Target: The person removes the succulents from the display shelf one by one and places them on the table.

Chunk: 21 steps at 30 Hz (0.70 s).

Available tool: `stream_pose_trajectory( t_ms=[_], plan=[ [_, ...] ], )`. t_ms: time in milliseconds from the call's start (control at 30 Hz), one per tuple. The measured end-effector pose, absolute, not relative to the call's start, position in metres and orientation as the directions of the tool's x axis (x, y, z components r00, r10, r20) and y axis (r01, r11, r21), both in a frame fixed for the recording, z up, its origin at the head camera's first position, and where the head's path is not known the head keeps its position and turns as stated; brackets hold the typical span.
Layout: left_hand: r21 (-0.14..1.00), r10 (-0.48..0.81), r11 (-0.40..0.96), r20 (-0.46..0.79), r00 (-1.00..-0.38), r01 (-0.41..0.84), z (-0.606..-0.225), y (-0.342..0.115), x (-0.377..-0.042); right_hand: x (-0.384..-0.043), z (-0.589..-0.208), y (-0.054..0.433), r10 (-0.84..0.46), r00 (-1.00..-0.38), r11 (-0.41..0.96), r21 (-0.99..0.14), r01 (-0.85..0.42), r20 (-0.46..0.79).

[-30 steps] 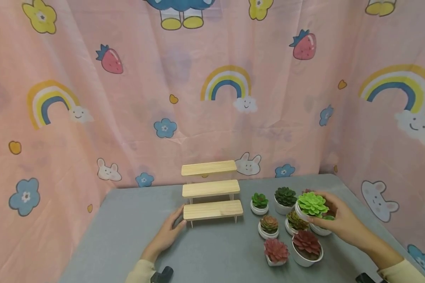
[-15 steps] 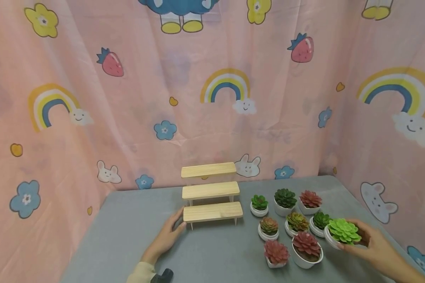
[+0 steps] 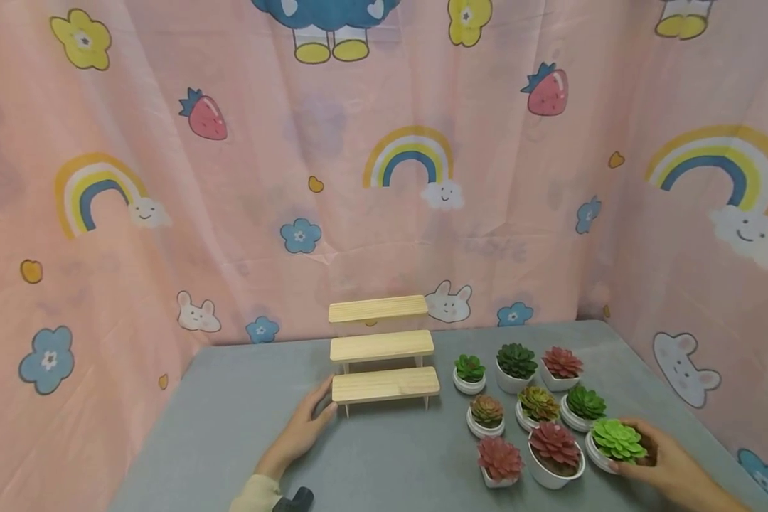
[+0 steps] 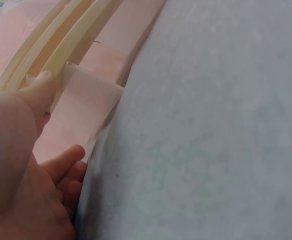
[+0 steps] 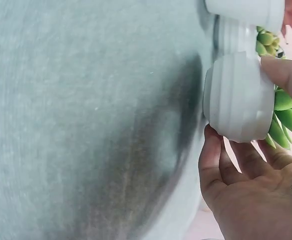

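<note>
My left hand (image 3: 302,430) holds the left end of a three-tier wooden display shelf (image 3: 384,385), thumb at the lowest plank's front corner and index finger farther back. In the left wrist view, the thumb meets the plank (image 4: 81,45), and other fingers (image 4: 68,167) curl beside the clear leg (image 4: 86,100). At the right, my right hand (image 3: 662,455) grips a bright green potted succulent (image 3: 617,439) by its white ribbed pot (image 5: 240,97), thumb on one side and fingers on the other. The pot stands on the table or just above it; I cannot tell which.
Several potted succulents stand close together left of my right hand, including a large red one (image 3: 555,442), a small red one (image 3: 500,459) and a dark green one (image 3: 515,360). The grey table (image 3: 230,419) meets a pink patterned curtain (image 3: 243,178) behind.
My right hand has carried the bright green succulent from above the back pots toward the front right and lowered it beside the large red one. The left hand stays at the shelf.
</note>
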<state>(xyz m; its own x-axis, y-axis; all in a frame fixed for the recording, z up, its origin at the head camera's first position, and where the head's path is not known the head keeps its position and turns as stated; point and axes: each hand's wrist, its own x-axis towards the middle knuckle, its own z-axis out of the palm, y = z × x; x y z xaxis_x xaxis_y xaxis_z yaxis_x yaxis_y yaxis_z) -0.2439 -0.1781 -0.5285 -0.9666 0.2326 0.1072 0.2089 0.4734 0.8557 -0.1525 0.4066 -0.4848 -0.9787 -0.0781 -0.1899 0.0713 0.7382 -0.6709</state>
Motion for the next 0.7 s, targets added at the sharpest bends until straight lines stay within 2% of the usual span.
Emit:
stream_pose_trajectory(
  t_ms=[533,700],
  plan=[
    [0.863,0.228,0.466,0.098,-0.969,0.196,-0.527,-0.177,-0.242,-0.158,-0.491,0.412,-0.118,-0.960,0.713,-0.695,0.098,-0.256],
    [0.861,0.227,0.468,0.099,-0.969,0.198,-0.526,-0.177,-0.242,-0.155,-0.481,0.409,-0.126,-0.970,0.736,-0.675,0.051,-0.210]
  ],
)
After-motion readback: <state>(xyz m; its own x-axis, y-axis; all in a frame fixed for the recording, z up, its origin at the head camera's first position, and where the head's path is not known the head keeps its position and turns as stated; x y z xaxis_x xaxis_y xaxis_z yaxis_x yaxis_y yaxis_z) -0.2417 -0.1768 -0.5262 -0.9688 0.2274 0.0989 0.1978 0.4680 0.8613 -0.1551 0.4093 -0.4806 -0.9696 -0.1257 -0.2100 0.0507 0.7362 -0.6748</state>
